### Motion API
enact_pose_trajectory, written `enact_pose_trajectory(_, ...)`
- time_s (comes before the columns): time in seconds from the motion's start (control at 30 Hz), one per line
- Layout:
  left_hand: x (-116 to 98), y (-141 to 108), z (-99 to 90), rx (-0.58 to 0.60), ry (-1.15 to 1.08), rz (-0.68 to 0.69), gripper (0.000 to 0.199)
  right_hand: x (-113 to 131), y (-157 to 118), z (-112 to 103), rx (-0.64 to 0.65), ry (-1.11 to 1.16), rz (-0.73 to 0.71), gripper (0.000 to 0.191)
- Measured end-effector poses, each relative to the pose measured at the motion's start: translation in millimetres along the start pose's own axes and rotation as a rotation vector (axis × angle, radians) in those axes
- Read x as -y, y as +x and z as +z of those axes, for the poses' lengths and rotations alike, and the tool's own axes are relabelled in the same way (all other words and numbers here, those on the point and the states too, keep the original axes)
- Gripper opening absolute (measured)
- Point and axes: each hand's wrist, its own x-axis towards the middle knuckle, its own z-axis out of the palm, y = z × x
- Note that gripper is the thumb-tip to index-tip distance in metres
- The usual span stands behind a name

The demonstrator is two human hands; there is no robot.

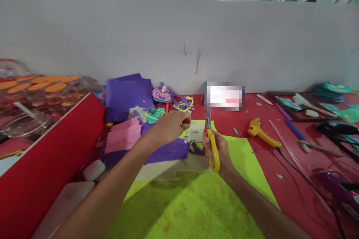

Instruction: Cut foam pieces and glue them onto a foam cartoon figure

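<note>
My right hand [217, 149] is closed round the yellow handles of a pair of scissors [213, 151], whose metal blades point up and away from me. To its left, my left hand [175, 123] is bent with fingertips curled together over the scraps; what they hold, if anything, is too small to make out. Between and below the hands lie a purple sheet [168, 151], a pale piece [196, 132] and a small purple and yellow-green cut shape [196, 146]. A large yellow-green sheet [185, 205] spreads beneath my forearms.
Purple sheets [127, 95], pink sheets [123, 134] and a pink face-like piece [162, 95] lie left. A red panel [56, 157] stands at the left. On the right are a yellow glue gun [263, 134] with a cord, a blue pen [295, 129] and a dark tray [305, 118].
</note>
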Motion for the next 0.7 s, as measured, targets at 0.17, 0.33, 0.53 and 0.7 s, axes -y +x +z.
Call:
enact_pose_trajectory(0.17,9.2,-3.0,23.0,0.233,0.147,-0.074,0.008,-3.4,0.5,-1.6,0.013,-0.073,-0.030,0.042)
enact_pose_trajectory(0.33,15.9,-0.4,31.3,0.284,0.153,-0.044,0.010,5.5,-4.1,1.0,0.046,-0.115,-0.036,0.045)
enact_pose_trajectory(0.53,21.9,-1.5,31.3,0.293,0.068,-0.007,0.009,16.9,-16.6,7.5,0.209,-0.022,-0.046,0.055)
enact_pose_trajectory(0.7,24.9,1.4,31.2,0.308,0.011,0.069,0.006,29.5,-27.3,13.8,0.558,0.065,-0.062,0.062)
